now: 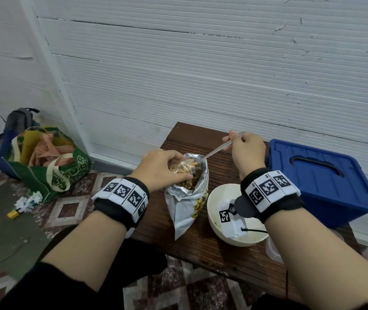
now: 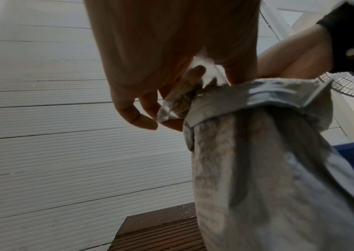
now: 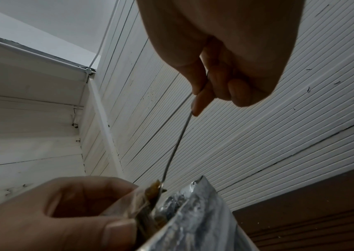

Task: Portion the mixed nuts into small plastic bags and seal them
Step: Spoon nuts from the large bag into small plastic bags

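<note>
Left hand (image 1: 159, 168) pinches small clear bag (image 1: 184, 167) over the foil nut pouch (image 1: 187, 195) mouth, palm down, while right hand (image 1: 244, 151) grips spoon (image 1: 215, 151) handle, fist raised above counter (image 1: 201, 247).

Blue lidded bin (image 1: 322, 175) on wooden bench (image 1: 201, 247), green tote (image 1: 51, 166) and backpack (image 1: 18, 119) on tiled floor (image 1: 6, 231)

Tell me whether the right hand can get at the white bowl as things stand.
Probably yes, once freed. The white bowl sits directly beneath the right wrist, with nothing between them, but the right hand is gripping the spoon, whose tip is in the foil nut bag.
</note>
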Demonstrator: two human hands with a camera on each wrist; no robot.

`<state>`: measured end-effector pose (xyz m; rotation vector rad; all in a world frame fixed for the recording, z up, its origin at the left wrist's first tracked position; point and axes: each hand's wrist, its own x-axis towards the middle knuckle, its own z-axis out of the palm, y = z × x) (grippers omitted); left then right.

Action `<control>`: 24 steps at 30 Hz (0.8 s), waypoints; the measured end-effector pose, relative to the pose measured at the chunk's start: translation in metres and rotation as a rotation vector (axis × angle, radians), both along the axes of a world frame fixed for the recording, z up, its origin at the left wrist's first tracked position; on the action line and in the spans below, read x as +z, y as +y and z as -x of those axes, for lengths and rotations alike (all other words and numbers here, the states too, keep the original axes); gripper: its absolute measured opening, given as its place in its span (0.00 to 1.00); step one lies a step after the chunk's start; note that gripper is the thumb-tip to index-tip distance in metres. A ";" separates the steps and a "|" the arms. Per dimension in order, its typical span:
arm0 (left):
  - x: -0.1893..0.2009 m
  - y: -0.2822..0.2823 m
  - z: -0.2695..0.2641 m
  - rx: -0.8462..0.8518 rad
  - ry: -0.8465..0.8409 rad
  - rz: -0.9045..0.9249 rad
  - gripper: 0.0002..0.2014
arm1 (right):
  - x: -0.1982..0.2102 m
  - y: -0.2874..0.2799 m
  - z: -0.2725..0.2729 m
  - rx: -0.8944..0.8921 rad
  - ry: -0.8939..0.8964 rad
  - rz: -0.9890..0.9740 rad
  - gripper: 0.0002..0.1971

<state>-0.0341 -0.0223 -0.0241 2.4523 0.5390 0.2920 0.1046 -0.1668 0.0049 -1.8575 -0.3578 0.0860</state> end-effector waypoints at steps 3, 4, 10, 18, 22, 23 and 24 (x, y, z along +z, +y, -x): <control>-0.003 0.000 -0.001 0.014 -0.007 0.000 0.25 | 0.001 0.002 0.000 0.011 -0.001 -0.018 0.15; -0.003 0.000 -0.002 0.014 -0.012 -0.001 0.24 | 0.001 0.002 0.000 0.020 -0.006 -0.024 0.16; -0.001 -0.007 -0.005 0.018 -0.084 0.045 0.16 | 0.004 0.005 0.007 0.124 -0.094 -0.088 0.15; -0.003 -0.007 0.001 0.127 -0.237 0.208 0.14 | 0.020 -0.006 0.008 0.186 -0.262 -0.253 0.13; -0.004 -0.006 0.004 0.117 -0.280 0.268 0.09 | 0.023 -0.011 0.000 0.073 -0.279 -0.309 0.14; -0.005 -0.006 0.004 0.113 -0.284 0.274 0.09 | 0.022 -0.012 -0.002 0.036 -0.270 -0.309 0.15; -0.006 -0.005 0.005 0.109 -0.286 0.280 0.08 | 0.021 -0.013 -0.004 -0.003 -0.263 -0.296 0.15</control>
